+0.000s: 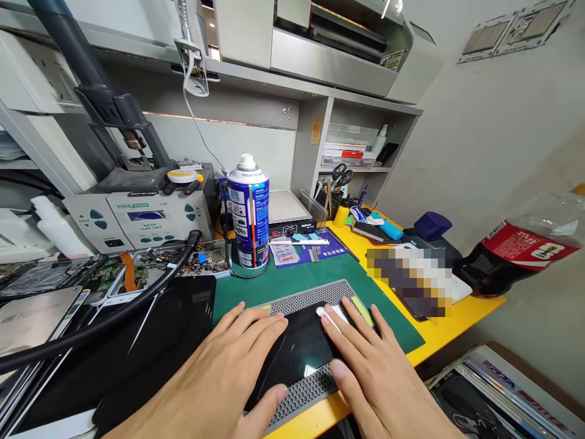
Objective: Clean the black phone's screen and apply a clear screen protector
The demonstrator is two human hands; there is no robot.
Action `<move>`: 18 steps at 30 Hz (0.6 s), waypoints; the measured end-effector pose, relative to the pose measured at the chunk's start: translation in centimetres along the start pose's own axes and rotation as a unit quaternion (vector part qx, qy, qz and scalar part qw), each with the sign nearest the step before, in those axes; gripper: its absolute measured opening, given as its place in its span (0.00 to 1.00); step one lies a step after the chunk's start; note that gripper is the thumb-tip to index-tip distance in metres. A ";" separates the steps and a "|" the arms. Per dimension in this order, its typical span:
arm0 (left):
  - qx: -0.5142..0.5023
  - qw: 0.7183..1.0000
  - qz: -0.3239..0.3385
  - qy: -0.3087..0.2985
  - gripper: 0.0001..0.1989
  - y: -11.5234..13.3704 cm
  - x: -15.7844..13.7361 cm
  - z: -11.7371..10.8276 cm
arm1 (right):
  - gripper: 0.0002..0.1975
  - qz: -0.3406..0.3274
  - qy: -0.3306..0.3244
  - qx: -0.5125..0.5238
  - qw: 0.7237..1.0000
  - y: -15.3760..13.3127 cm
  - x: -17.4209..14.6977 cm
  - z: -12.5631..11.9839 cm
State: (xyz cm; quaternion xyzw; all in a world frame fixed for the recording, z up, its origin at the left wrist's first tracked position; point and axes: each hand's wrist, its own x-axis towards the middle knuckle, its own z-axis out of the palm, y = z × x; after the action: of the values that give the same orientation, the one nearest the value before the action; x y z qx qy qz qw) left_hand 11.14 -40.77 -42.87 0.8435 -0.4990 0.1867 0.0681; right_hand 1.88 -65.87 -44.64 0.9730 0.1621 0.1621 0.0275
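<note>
On a grey perforated mat (311, 390), over a green work mat (292, 275), lay one glossy black panel (304, 341), between two hands. Left hand (223, 360): rested palm down at the panel's left side, fingers spread, grasping nothing. Right hand (372, 366): was extended, thumb apart, with one white wipe (337, 314) (partly hidden) under its fingertips. Behind stood one blue spray can (249, 213), white-capped.

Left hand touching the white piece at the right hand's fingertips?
Apart. The head view shows it: a strip of the glossy black panel lies bare between the fingertips of the left hand and the white piece.
</note>
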 end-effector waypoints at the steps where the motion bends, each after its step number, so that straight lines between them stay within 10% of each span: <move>1: 0.007 1.000 -0.002 0.004 0.27 -0.1 -0.4 0.2 | 0.28 -0.017 0.013 -0.016 1.000 0.1 -0.8 0.0; 18: -0.058 0.995 -0.048 -0.072 0.36 -3.2 -3.9 -0.3 | 0.31 -0.052 0.055 -0.067 0.995 -1.1 -1.3 -0.5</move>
State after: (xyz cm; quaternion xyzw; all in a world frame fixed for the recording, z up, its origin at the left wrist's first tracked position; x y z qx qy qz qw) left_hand 12.15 -35.93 -43.86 0.8724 -0.4716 0.0928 0.0895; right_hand 0.26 -65.28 -44.67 0.9488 0.2025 0.2243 0.0924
